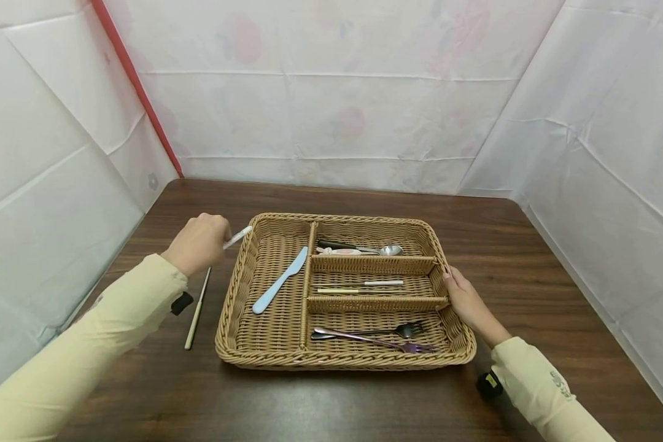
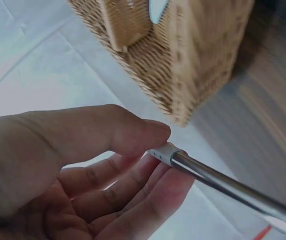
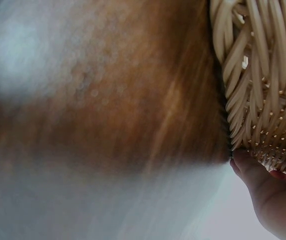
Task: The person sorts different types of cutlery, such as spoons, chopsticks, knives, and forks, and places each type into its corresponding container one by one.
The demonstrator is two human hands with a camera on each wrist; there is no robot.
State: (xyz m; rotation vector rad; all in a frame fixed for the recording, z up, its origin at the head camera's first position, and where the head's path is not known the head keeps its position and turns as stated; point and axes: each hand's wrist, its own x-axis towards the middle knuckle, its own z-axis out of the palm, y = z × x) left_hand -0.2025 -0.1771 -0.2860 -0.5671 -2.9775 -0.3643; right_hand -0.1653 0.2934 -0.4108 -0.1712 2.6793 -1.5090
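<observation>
My left hand [image 1: 201, 243] is raised at the left edge of the wicker basket [image 1: 348, 362], thumb and fingers pinching a chopstick [image 1: 237, 237]. In the left wrist view the chopstick shows a white, dark-dotted end between thumb and fingers and a shiny metal shaft [image 2: 232, 190]. At the basket's right side, my right hand [image 1: 468, 299] grips the rim, which the right wrist view also shows. The middle right compartment holds a white-handled chopstick [image 1: 383, 283] and a yellow-handled chopstick [image 1: 337, 291]. Another yellow-handled chopstick [image 1: 197, 316] lies on the table left of the basket.
A light blue knife [image 1: 279, 283] lies slanted in the long left compartment. Spoons [image 1: 390, 250] are in the back right one, two forks [image 1: 406, 330] in the front right one. The brown wooden table [image 1: 287, 405] has pale sheeting [image 1: 320, 116] hanging behind and at both sides.
</observation>
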